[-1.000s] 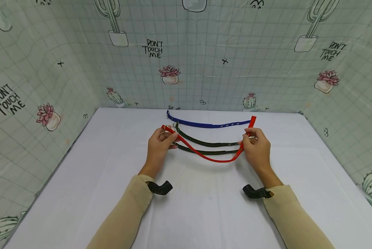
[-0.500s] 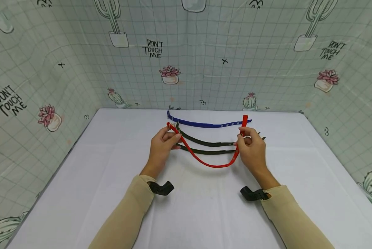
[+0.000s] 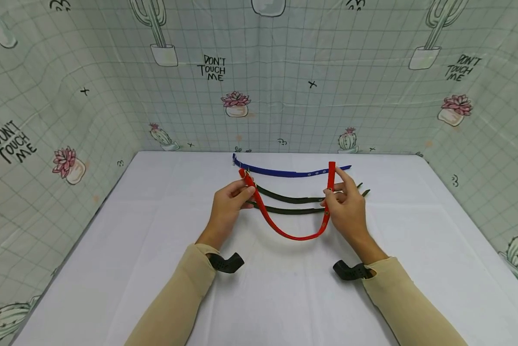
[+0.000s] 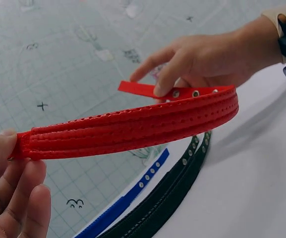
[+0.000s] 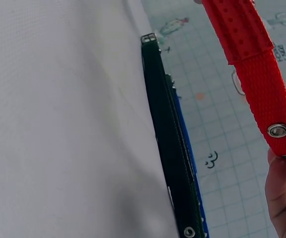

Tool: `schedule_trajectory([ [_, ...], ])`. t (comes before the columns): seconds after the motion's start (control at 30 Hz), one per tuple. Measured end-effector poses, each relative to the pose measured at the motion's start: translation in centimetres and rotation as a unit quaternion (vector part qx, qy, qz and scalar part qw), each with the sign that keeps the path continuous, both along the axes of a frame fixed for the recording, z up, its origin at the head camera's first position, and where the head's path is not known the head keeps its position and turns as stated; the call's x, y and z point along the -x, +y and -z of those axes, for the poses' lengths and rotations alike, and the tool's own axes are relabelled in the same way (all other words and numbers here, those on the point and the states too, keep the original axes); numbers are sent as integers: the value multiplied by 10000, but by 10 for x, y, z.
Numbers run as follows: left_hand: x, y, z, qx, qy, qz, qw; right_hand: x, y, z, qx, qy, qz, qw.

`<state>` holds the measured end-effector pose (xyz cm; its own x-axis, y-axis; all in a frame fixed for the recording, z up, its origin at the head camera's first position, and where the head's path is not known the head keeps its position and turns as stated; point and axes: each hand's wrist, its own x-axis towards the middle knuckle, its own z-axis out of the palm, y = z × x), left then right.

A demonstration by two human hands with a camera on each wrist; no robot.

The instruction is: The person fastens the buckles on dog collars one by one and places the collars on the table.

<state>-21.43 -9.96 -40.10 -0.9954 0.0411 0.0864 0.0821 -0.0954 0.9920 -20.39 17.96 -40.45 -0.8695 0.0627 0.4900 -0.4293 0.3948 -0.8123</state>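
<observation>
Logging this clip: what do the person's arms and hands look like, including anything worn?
Long, plain beige sleeves run down to both wrists. At each wrist a black, bent piece juts inward past the sleeve end. The left hand and right hand wear no gloves. No cables show.

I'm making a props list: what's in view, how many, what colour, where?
red strap: 1, red, held up in front
blue strap: 1, blue, farthest back
green straps: 2, dark green, nearer than blue
table: 1, white, under the straps
backdrop: 1, pale, behind, beside table
left hand: 1, bare, pinching red strap, left part
right hand: 1, bare, pinching red strap, right part
wrist bands: 2, black, one per arm
sleeves: 2, tan, both arms
</observation>
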Motion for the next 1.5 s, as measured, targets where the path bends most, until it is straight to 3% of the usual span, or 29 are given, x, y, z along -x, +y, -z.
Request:
schedule_trajectory([
  [0.1,-1,1,-1,27,9,62,10000,9,6,14,28,-80,-20,10000],
  [0.6,0,0,-1,-251,49,-147,9996,12,12,15,573,-574,91,9967],
  [0.87,2,0,2,-411,12,-300,9987,14,17,15,1051,-1191,359,9866],
  [0.97,3,0,3,-457,27,-401,9981,14,20,13,1660,-1615,404,9720],
  [1.13,5,-1,5,-613,42,-599,9963,15,24,10,2892,-2190,408,9310],
  [1.5,5,-7,7,-855,237,-771,9931,22,35,9,4605,-2300,845,8532],
])
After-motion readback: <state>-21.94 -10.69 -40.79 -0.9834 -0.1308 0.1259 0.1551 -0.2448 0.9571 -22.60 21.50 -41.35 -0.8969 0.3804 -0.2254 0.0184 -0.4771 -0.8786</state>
